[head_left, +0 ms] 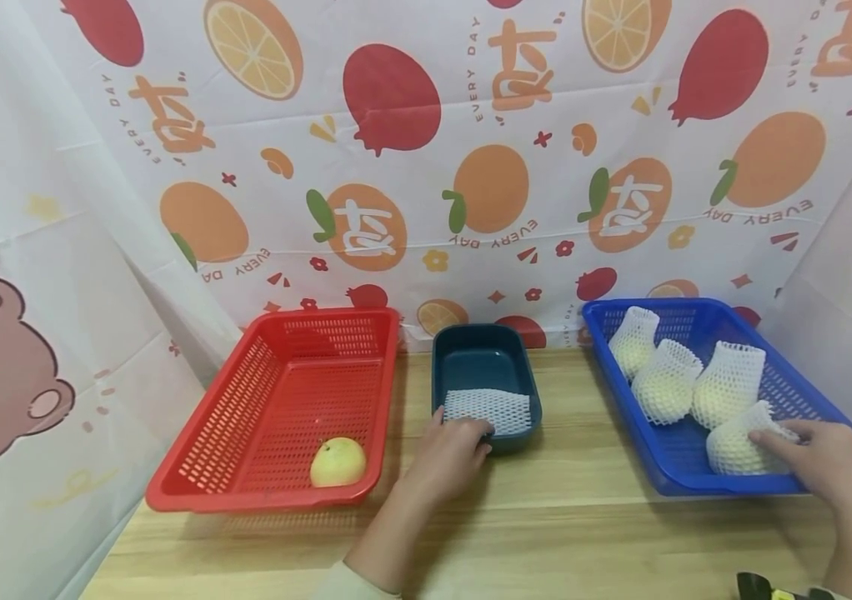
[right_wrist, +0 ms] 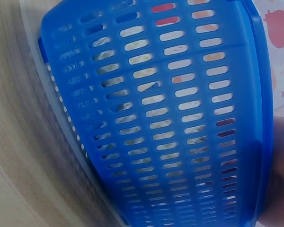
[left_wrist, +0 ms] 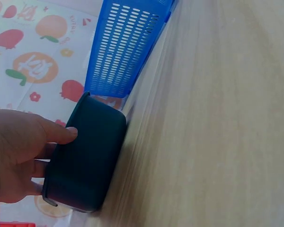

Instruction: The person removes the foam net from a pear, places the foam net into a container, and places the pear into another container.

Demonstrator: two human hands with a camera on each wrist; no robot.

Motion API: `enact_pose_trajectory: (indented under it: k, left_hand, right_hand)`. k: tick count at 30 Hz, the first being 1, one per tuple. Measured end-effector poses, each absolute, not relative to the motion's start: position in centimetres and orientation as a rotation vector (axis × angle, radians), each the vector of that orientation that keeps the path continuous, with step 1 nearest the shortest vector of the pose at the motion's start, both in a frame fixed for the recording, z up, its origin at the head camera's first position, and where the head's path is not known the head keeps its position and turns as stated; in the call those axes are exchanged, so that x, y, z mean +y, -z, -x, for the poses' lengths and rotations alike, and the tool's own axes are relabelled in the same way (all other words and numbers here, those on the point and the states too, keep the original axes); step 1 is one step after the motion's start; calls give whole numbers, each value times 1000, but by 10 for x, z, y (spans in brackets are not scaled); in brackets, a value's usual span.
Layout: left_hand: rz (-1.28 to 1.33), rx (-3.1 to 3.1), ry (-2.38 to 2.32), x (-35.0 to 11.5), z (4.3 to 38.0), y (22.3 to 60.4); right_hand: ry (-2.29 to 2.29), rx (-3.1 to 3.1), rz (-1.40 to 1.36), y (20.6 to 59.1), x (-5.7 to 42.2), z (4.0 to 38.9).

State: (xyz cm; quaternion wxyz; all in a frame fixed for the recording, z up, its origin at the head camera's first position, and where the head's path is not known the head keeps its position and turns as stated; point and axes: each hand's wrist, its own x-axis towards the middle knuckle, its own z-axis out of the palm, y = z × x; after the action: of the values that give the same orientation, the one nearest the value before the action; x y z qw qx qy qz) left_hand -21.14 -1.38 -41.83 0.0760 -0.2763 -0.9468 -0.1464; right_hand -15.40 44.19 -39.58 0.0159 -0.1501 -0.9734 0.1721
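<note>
My left hand (head_left: 452, 457) grips the near wall of a dark teal plastic tray (head_left: 480, 337), its thumb on the outer wall and its fingers over the rim. Inside the tray lies a flat white foam net sleeve (head_left: 497, 407), close by those fingers. On the right, my right hand (head_left: 839, 467) pinches the netting of a foam-wrapped fruit (head_left: 741, 446) at the near side of a blue basket (head_left: 662, 471). Several fruits in white foam nets (head_left: 666, 387) fill that basket. In the right wrist view, the basket wall (right_wrist: 165, 123) hides most of my right hand.
A red basket (head_left: 268, 500) stands on the left, with one bare pale-yellow round fruit (head_left: 338, 462) in its near right corner. A fruit-print cloth (head_left: 411, 192) hangs behind the wooden table (head_left: 546, 533). A black and yellow object (head_left: 759, 587) shows at the bottom edge.
</note>
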Motion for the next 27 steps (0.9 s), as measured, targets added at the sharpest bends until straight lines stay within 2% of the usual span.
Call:
enact_pose_trajectory:
  k: [14, 27]
  left_hand:
    - [830, -2804, 404, -15, 211, 423]
    - [831, -2830, 441, -15, 210, 422]
  right_hand:
    - [-534, -2922, 485, 398, 433, 153]
    - [-593, -2613, 353, 381, 408, 149]
